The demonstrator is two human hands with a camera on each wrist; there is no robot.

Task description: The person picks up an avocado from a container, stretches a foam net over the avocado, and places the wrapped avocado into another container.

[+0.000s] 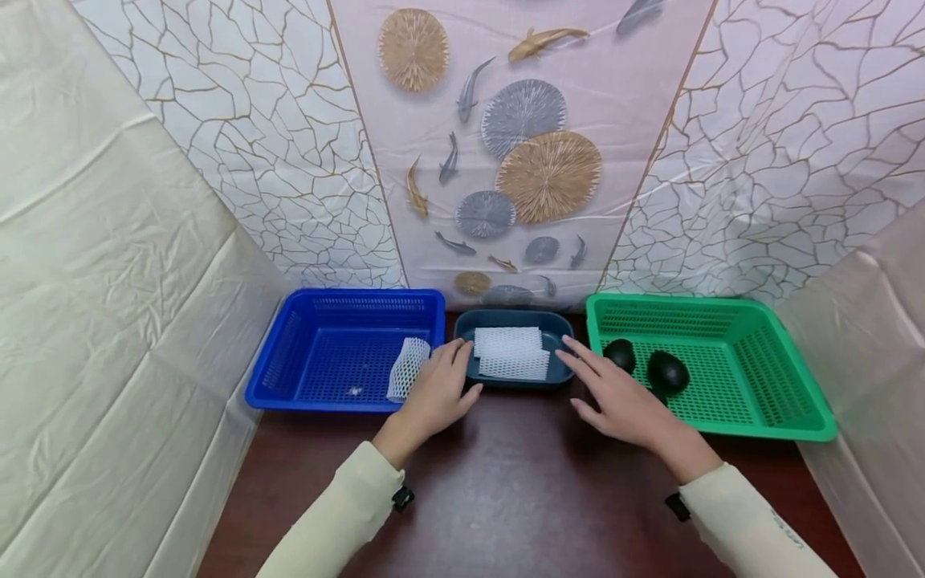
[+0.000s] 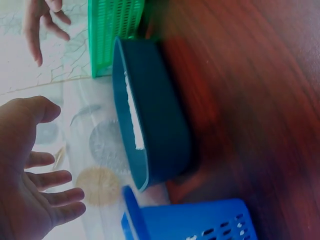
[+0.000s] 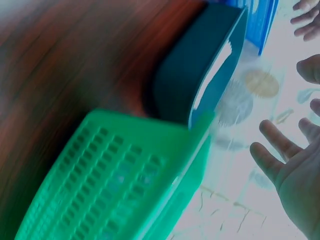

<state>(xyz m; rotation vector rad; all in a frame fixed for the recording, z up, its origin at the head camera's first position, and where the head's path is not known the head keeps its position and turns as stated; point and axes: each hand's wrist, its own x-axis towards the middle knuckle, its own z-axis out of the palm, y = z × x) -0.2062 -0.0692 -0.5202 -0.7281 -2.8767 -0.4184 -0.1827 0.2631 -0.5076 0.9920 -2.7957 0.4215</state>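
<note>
Between the two baskets stands a small dark teal tray (image 1: 516, 384) with two white foam net sleeves (image 1: 515, 353) lying flat in it. My left hand (image 1: 437, 385) hovers at the tray's left end, fingers extended and thumb apart, holding nothing. At the right end is my right hand (image 1: 614, 393), its fingers spread and nothing in them. Another white foam net sleeve (image 1: 409, 368) lies in the blue basket (image 1: 289, 393), partly hidden by my left hand. Two dark round fruits, a left one (image 1: 620, 355) and a right one (image 1: 668, 372), sit in the green basket (image 1: 795, 429).
The baskets and tray line up along the back of a dark reddish-brown table (image 1: 506, 482). Behind them hangs a patterned cloth (image 1: 491, 265) with fish and round leaves. Pale fabric walls (image 1: 108, 321) close off both sides. A small white scrap (image 1: 355, 391) lies in the blue basket.
</note>
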